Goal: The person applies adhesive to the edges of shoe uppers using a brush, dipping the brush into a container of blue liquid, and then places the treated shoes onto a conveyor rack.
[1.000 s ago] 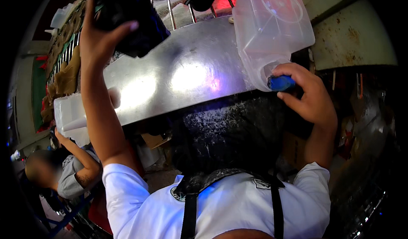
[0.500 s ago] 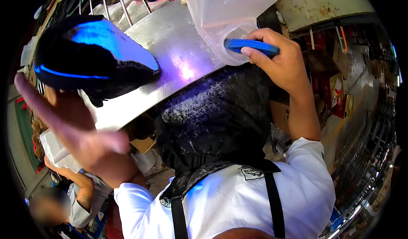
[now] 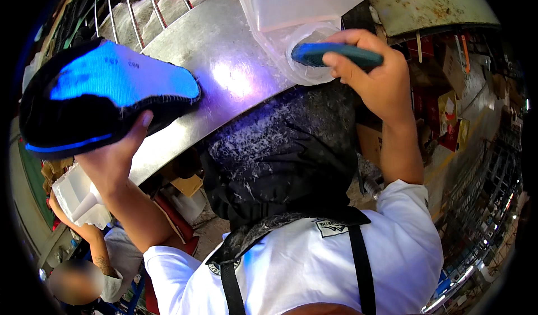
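Observation:
A black shoe upper point(image 3: 129, 77) lies bottom up over the left side of the metal tabletop, its pale underside glowing blue under the light. My left hand point(image 3: 115, 155) grips it from the near side, thumb along its edge; the other fingers are hidden beneath. My right hand point(image 3: 381, 71) pinches what looks like a brush point(image 3: 342, 56) by its flat, blue-green handle. The brush's front end lies over the round cup point(image 3: 316, 78) at the mouth of a translucent plastic container point(image 3: 302, 7). The bristles cannot be made out.
The metal tabletop point(image 3: 196, 40) carries a bright light spot. Metal rods point(image 3: 128, 12) stand at the far left. A rusty panel point(image 3: 431, 4) juts in at the far right. At the lower left, another person's arm point(image 3: 92, 236) is beside a whitish translucent container point(image 3: 75, 194).
My left hand, blurred and with fingers spread before, now holds the shoe upper, which has shifted left and nearer. The brush has moved slightly right, and its handle is turned.

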Action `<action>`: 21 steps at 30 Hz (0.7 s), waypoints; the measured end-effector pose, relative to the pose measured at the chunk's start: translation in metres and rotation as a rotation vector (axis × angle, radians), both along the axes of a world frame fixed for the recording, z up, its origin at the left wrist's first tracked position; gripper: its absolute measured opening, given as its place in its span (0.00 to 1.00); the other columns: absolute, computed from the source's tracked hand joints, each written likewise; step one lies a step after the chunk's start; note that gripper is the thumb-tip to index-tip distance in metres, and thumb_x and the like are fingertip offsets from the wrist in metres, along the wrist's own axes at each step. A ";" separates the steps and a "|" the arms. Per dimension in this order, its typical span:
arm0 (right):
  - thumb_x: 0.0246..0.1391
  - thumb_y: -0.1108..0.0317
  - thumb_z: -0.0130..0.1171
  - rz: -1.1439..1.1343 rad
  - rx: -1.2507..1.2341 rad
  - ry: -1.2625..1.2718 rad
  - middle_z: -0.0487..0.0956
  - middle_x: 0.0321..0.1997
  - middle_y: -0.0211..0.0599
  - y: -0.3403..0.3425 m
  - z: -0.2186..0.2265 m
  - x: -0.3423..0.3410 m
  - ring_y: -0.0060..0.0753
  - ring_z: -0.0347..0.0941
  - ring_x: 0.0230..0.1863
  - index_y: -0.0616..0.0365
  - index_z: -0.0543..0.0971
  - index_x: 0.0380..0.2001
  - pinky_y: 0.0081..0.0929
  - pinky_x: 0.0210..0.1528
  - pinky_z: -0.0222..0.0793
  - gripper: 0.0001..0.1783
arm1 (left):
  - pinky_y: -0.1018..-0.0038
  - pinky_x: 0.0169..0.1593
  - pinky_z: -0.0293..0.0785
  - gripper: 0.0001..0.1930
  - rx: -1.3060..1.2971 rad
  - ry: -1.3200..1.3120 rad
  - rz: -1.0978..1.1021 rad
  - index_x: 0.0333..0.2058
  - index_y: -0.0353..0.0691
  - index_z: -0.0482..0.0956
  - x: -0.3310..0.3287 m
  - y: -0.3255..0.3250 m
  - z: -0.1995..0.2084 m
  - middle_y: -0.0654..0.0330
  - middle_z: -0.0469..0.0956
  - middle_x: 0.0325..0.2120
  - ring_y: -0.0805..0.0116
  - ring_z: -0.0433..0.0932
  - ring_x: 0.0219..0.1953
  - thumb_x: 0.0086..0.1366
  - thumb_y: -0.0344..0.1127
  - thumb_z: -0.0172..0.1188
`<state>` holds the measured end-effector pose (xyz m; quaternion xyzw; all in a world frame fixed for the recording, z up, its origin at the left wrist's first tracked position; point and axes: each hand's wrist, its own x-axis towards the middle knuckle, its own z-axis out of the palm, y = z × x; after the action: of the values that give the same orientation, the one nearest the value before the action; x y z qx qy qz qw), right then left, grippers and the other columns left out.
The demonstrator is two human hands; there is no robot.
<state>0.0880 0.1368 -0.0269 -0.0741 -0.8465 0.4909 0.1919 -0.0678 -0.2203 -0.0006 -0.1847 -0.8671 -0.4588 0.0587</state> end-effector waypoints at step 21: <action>0.56 0.67 0.70 0.190 -0.086 -0.098 0.83 0.27 0.33 0.022 0.001 0.008 0.19 0.78 0.26 0.63 0.84 0.41 0.18 0.27 0.72 0.13 | 0.60 0.67 0.60 0.47 0.296 -0.194 -0.077 0.62 0.27 0.63 0.035 -0.011 -0.029 0.44 0.68 0.59 0.53 0.69 0.61 0.58 0.66 0.46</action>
<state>0.0964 0.1588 -0.0259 -0.0258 -0.8363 0.5385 0.0994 -0.0327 -0.2313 -0.0293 -0.1618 -0.7840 -0.5991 -0.0161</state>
